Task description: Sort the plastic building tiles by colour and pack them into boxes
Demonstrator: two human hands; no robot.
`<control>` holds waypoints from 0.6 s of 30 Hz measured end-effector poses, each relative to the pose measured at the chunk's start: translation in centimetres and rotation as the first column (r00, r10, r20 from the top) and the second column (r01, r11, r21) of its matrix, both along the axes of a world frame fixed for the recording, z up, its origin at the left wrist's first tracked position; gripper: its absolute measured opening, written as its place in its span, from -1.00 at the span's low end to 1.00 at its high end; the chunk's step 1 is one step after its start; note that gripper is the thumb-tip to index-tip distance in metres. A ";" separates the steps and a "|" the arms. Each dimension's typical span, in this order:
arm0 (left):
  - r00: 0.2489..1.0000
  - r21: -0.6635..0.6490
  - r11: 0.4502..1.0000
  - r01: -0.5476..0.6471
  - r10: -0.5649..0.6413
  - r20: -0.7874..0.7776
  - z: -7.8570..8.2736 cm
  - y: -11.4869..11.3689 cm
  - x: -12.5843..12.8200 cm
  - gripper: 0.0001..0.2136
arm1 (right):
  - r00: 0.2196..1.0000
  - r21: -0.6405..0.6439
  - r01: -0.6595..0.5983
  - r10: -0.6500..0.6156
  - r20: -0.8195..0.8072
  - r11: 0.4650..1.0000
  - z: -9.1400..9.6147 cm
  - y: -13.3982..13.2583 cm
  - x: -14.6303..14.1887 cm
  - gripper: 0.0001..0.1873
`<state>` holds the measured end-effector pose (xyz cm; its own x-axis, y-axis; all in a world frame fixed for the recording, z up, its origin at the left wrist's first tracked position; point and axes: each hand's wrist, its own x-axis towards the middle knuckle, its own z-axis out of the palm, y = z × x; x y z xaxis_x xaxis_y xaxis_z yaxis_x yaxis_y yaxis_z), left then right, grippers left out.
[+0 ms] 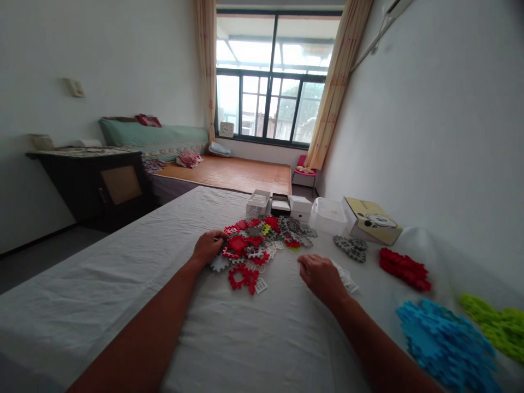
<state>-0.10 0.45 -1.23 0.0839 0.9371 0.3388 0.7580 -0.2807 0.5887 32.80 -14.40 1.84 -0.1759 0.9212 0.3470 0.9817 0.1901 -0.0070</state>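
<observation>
Picking-through step, by the look: left hand (208, 246) bent at left edge of mixed pile of red and grey pieces (238, 243) on desk (262, 338), can't tell if its grip has one. Right hand (321, 274) curled between pile and white pieces (347, 278), grip contents hidden. Next move calls for pinching one piece without dragging neighbours

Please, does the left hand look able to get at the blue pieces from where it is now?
Probably not directly: the left hand is at the mixed pile, and the right forearm lies between it and the blue pieces.
</observation>
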 end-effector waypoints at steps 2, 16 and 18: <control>1.000 0.000 1.000 -0.004 0.004 -0.004 0.0 0.0 0.0 -0.72 | 0.996 0.035 0.090 -0.090 -0.007 0.995 0.1 0.4 1.7 -0.77; 1.000 0.004 1.000 0.004 -0.004 -0.010 -0.2 0.1 0.0 -0.71 | 0.874 -0.160 -0.482 0.459 -0.161 0.862 1.0 -2.6 -5.7 -0.74; 1.000 0.008 1.000 0.007 -0.007 -0.008 0.0 0.0 0.1 -0.71 | 0.901 -0.175 -0.428 0.405 -0.156 0.886 1.0 -2.3 -5.3 -0.83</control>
<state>-0.02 0.42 -1.26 0.0934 0.9337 0.3457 0.7609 -0.2909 0.5801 27.53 -16.71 2.85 -0.5299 0.8233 0.2034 0.8027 0.5643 -0.1928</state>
